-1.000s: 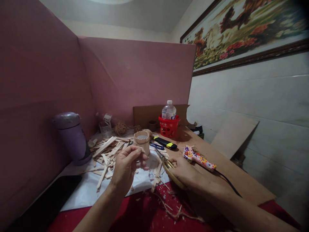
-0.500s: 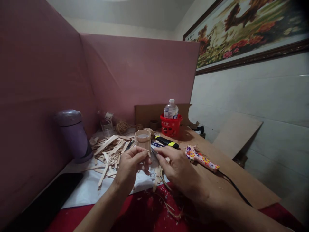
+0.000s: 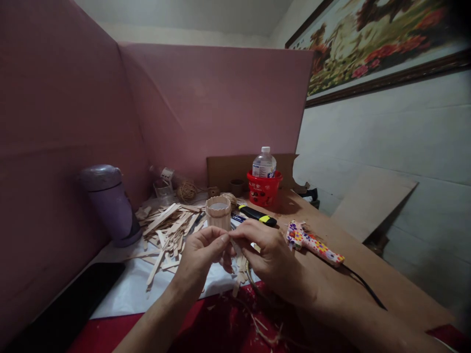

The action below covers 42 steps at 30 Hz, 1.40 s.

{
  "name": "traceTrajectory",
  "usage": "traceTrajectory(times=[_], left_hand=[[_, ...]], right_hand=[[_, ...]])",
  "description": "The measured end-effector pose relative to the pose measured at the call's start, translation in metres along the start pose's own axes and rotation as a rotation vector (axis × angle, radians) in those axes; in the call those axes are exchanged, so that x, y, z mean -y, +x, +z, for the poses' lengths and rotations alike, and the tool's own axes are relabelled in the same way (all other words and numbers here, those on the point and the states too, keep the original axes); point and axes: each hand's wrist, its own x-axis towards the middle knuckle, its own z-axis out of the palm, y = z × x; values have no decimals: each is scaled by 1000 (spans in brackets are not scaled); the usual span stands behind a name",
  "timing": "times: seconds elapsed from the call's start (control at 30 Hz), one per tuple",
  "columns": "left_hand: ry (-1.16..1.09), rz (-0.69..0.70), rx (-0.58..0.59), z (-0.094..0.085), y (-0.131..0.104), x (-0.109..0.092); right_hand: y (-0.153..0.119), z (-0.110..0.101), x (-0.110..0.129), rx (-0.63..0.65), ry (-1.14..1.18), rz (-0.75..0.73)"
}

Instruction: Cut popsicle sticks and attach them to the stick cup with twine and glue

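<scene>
In front of a small round cup of wooden sticks (image 3: pixel 218 212), my left hand (image 3: pixel 206 250) and my right hand (image 3: pixel 267 252) meet at their fingertips. The left thumb and forefinger are pinched together; what they hold is too small to tell. My right hand's thumb and fingers are also closed, with a small pale bit showing between them that I cannot make out. A pile of flat wooden sticks (image 3: pixel 172 228) lies left of the cup, and more sticks (image 3: pixel 241 274) lie below the hands.
A purple flask (image 3: pixel 110 206) and a black flat object (image 3: pixel 69 304) are at left. Behind are twine (image 3: pixel 186 190) and a red bucket (image 3: pixel 263 191) holding a bottle (image 3: pixel 265 163). A black-yellow cutter (image 3: pixel 257 215) and flowered glue gun (image 3: pixel 312 245) with its cord are at right.
My right hand has moved left, so its fingertips now meet those of my left hand. The view has shifted slightly, while my left hand stays nearly in place.
</scene>
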Motion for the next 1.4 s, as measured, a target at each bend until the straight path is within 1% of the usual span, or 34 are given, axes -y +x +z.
traceTrajectory(times=[0.1,0.23,0.33,0.53,0.7,0.77,0.87,0.97,1.07,1.23,1.4], left_hand=[[-7,-20,-3,0,0,2],[-68,-80,0,1,1,5],[-85,-113,4,2,3,7],[-80,-167,-15,2,4,7],[-130,-205,-72,5,3,4],[-128,-215,-86,6,2,3],[-106,-217,-85,7,3,5],[-80,-186,-81,7,3,7],[-57,-158,-77,7,3,8],[-77,-180,-63,7,3,8],[-82,-196,-75,6,3,9]], right_hand=[[1,0,-1,13,13,19],[0,1,-6,-27,64,100],[-2,3,-9,-30,89,144],[-5,2,-13,-17,104,145],[-6,2,-13,15,219,169],[-6,4,-15,-5,267,211],[-6,7,-18,-24,379,311],[-6,10,-21,-5,564,425],[-5,12,-21,-17,664,505],[-4,12,-20,-47,698,538],[-5,10,-21,-35,631,527]])
